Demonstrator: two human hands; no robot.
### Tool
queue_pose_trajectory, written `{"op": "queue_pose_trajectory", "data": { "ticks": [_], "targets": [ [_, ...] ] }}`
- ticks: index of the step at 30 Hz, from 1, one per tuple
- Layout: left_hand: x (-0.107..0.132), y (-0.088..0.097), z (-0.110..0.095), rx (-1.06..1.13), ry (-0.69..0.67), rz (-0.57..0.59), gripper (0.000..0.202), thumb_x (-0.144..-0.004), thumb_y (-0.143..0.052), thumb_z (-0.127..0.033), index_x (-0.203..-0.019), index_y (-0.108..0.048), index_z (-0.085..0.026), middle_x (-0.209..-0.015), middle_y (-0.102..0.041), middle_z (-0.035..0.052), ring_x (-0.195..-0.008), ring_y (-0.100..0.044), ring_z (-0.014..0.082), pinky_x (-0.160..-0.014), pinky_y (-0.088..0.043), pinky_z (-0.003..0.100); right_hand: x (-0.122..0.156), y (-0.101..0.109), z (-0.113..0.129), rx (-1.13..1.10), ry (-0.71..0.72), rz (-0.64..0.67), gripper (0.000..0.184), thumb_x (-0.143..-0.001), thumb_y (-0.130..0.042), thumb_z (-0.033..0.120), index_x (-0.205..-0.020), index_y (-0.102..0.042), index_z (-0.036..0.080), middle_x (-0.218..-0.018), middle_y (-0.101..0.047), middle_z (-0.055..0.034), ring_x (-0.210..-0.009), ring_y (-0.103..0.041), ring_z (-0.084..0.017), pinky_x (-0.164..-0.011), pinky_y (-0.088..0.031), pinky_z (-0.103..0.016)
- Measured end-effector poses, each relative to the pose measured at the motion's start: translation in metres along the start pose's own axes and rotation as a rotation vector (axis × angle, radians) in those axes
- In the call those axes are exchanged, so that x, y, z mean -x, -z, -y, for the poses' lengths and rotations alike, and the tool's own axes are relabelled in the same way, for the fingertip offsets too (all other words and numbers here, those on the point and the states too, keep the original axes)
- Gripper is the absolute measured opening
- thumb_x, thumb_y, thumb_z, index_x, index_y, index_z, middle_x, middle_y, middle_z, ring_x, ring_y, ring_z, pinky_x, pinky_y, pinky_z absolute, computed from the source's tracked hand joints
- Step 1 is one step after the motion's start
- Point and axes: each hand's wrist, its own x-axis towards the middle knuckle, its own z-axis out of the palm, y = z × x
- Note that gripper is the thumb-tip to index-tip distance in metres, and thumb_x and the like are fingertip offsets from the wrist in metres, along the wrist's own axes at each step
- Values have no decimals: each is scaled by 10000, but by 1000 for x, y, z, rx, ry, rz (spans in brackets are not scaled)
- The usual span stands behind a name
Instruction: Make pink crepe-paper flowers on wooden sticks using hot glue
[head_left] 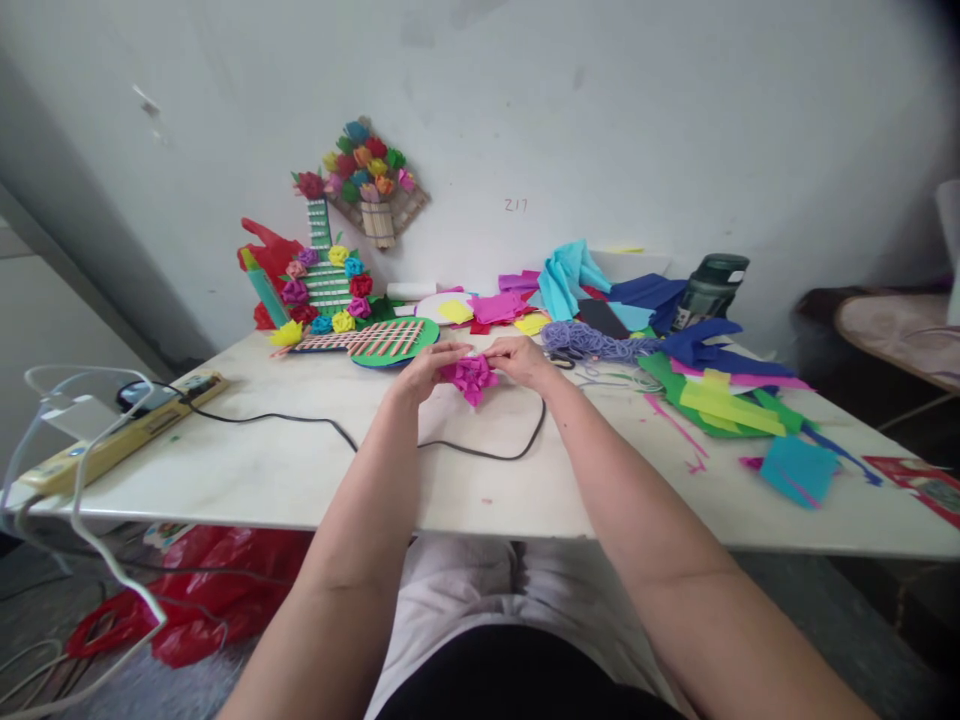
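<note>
A magenta paper flower [472, 378] with ruffled petals is held over the white table, between my two hands. My left hand [433, 368] grips its left side with closed fingers. On the opposite edge, my right hand [521, 360] pinches the paper near the top right. Just behind my left hand lies a green oval board [409, 338] with pinkish sticks laid across it. A black cable [495, 457] runs along the tabletop below the flower.
A stick guitar shape [330, 287] with paper roses leans at the back left. Lavender yarn [592, 342], coloured paper [731, 405] and a dark bottle [712, 290] lie or stand to the right. A yellow power strip [124, 440] sits far left on the white table [262, 480].
</note>
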Motion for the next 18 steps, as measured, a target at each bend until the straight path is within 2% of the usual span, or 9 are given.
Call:
{"op": "queue_pose_trajectory", "data": {
  "ticks": [4, 8, 13, 18],
  "targets": [
    [5, -2, -4, -35, -2, 23, 572, -503, -778, -209, -1043, -598, -151, -770, -670, 37, -627, -613, 136, -622, -473, 269, 1, -1, 1, 10, -3, -34, 225, -717, -610, 131, -819, -766, 257, -817, -724, 6, -737, -629, -130, -665, -446, -223],
    [5, -7, -4, -77, -34, -17, 595, -506, -779, -209, -1059, -564, -166, -815, -671, 32, -664, -626, 142, -636, -477, 278, 0, -2, -1, 10, -5, -75, 214, -723, -618, 141, -836, -762, 253, -822, -724, -1, -752, -633, -137, -684, -454, -233],
    [-1, -12, 4, -68, -66, -130, 582, -489, -794, -207, -1017, -552, -177, -767, -630, -13, -657, -615, 129, -658, -498, 297, -1, -2, -2, 2, -10, -104, 203, -743, -604, 156, -826, -763, 252, -836, -725, -10, -785, -639, -152, -715, -465, -248],
    [-4, -16, 9, 9, -85, -150, 605, -468, -793, -192, -1022, -551, -202, -796, -612, -31, -671, -618, 128, -623, -510, 284, -1, -4, -4, -9, -50, -132, 215, -736, -595, 155, -843, -761, 242, -832, -726, -7, -777, -636, -153, -718, -466, -249]
  ]
}}
